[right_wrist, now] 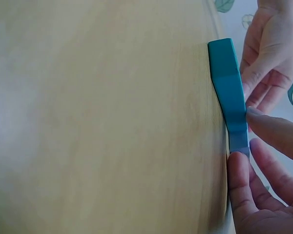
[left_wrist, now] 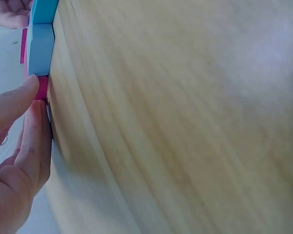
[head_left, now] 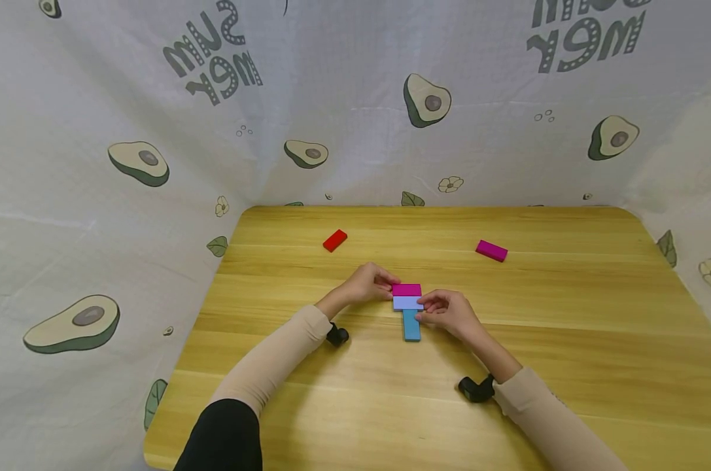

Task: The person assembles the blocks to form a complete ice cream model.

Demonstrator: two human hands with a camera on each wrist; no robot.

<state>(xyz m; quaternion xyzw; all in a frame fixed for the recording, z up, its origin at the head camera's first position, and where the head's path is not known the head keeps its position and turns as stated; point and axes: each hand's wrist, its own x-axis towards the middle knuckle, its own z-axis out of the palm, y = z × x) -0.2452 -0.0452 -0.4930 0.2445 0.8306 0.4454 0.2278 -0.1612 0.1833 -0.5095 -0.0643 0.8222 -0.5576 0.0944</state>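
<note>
Three flat rectangular blocks lie together on the table in the head view. A magenta block (head_left: pixel 406 289) is farthest back, a light periwinkle block (head_left: pixel 405 303) lies along its front side, and a blue block (head_left: pixel 411 326) points toward me from the periwinkle one, forming a T. My left hand (head_left: pixel 368 282) pinches the left end of the magenta block, thumb and fingers at its corner. At the right end of the periwinkle block, my right hand (head_left: pixel 451 311) grips with its fingertips, the thumb beside the blue block. My right fingers partly cover that end.
A red block (head_left: pixel 335 240) lies at the back left of the wooden table (head_left: pixel 355 405). Another magenta block (head_left: pixel 492 250) lies at the back right. A white avocado-print cloth (head_left: pixel 355 85) hangs behind the table's far edge. Dark wrist cameras sit near both wrists.
</note>
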